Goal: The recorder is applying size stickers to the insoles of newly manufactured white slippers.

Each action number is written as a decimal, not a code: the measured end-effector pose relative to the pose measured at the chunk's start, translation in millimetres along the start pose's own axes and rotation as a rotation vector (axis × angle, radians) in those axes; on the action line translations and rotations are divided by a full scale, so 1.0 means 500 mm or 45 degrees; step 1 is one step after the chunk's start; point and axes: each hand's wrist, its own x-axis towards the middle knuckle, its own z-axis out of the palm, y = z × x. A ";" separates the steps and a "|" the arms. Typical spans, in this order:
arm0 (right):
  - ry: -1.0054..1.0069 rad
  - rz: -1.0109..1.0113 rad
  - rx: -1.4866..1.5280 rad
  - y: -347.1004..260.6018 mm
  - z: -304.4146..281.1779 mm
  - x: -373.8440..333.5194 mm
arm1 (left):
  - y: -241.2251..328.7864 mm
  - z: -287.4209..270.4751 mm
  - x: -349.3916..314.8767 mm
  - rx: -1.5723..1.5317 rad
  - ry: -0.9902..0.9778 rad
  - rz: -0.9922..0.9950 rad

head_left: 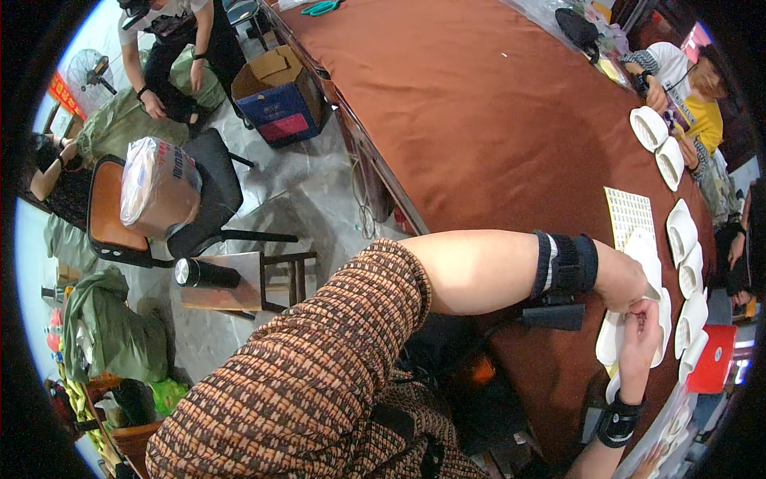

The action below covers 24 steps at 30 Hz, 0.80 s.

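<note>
I see a white tray at the near right part of the brown table, and both hands meet right over it. The left hand reaches across from the left, its forearm bare below a brown patterned sleeve, a black wrist strap around the wrist and a small black box hanging just under it. The right hand comes up from the lower edge with its own black wrist strap, fingers curled up toward the left hand's fingertips. The two hands touch or nearly touch at the fingertips, pinched narrow around something too small for me to make out; I cannot tell whether either one actually holds the tray or only rests on it. Just beyond the hands lies a pale sheet with a grid of small squares. A curved row of more white trays runs along the right edge of the table, with a red stool beside them. At the far right another person in a yellow top handles two more trays. Off the table to the left stand a black office chair, an orange chair carrying a wrapped bundle, a cardboard box and a small wooden stool with a black flask.
</note>
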 end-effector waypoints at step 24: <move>0.141 0.113 0.375 -0.013 0.040 0.002 | -0.008 -0.031 -0.047 -0.116 0.070 0.056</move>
